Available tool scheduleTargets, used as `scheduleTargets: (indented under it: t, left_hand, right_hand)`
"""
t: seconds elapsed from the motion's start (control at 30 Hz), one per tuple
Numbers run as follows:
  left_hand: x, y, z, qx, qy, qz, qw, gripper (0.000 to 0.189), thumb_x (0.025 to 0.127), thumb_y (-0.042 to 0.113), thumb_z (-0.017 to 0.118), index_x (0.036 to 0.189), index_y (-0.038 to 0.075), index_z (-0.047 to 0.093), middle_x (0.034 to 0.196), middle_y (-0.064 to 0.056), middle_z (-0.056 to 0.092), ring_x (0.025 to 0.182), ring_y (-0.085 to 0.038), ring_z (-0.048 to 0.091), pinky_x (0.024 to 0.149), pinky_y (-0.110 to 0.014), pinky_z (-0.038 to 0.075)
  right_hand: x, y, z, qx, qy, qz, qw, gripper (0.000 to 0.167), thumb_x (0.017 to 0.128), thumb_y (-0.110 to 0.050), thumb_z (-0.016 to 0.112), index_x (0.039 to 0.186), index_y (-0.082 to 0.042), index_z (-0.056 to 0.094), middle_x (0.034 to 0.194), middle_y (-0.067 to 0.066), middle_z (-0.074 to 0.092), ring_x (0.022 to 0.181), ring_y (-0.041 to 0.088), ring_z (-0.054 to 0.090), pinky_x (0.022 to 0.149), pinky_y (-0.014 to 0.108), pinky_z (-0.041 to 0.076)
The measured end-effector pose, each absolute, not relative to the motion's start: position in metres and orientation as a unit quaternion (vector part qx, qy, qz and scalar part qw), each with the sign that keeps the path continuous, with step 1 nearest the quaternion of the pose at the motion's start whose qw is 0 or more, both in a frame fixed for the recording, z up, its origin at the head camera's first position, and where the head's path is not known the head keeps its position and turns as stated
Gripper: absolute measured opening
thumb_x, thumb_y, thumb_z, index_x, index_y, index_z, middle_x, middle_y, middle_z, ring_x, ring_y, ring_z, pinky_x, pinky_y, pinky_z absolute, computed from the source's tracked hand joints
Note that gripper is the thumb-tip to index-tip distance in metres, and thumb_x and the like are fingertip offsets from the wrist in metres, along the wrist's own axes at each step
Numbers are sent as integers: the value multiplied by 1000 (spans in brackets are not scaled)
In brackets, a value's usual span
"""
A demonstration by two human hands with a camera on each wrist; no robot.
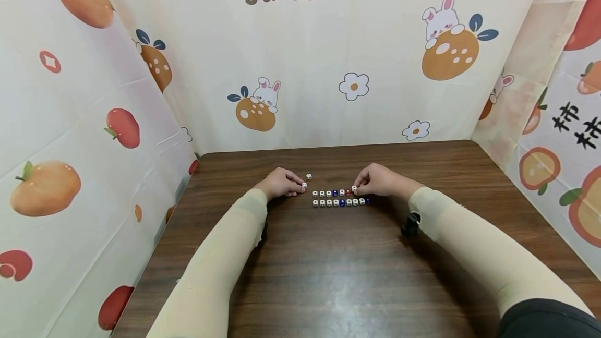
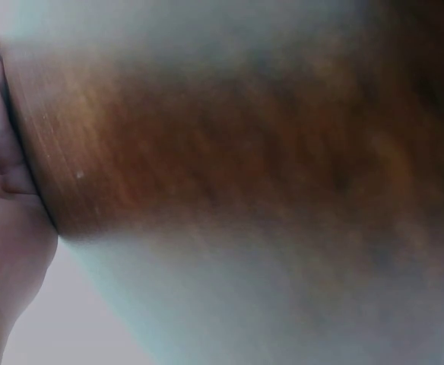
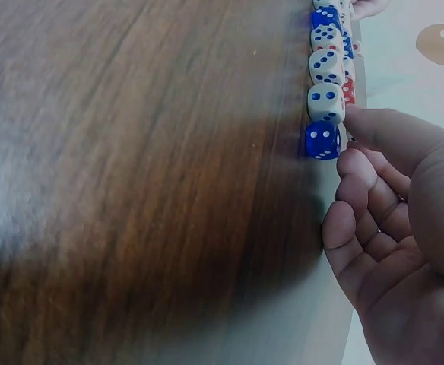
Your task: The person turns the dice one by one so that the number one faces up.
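Two rows of small dice lie on the brown table, mostly white with a few blue and one red die (image 1: 348, 192). At the right end of the back row, my right hand (image 1: 375, 180) pinches a white die (image 1: 354, 189) between thumb and fingers. My left hand (image 1: 281, 182), left of the rows, holds another white die (image 1: 304, 185) at its thumb and index fingertips. Just behind that one lies a loose white die (image 1: 309, 176). The right wrist view shows a blue die (image 3: 323, 141) ending the front row, close to my fingers. In the left wrist view only part of my left hand (image 2: 5, 167) appears, its die hidden.
The wooden table (image 1: 300, 270) reaches back to a printed cloth (image 1: 305, 51) hanging behind it. More printed cloth hangs along the left and right sides. A black wrist device (image 1: 411, 224) sits under my right wrist.
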State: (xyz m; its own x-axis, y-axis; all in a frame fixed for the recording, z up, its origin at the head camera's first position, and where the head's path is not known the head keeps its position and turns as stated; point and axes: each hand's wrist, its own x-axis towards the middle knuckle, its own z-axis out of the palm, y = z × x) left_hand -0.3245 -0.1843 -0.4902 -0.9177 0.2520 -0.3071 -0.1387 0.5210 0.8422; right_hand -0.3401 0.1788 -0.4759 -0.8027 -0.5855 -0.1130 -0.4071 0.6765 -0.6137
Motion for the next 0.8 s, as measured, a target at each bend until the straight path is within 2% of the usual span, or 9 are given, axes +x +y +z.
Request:
scheduleTargets:
  t: [0.8]
  left_hand:
    - [-324, -185, -490, 33, 849, 488, 202, 20, 98, 13, 91, 116, 6, 89, 110, -6, 86, 72, -3, 70, 69, -20, 62]
  right_hand:
    - [-341, 177, -476, -291, 898, -280, 174, 6, 93, -8, 88, 98, -11, 89, 84, -5, 82, 77, 7, 67, 74, 26, 57]
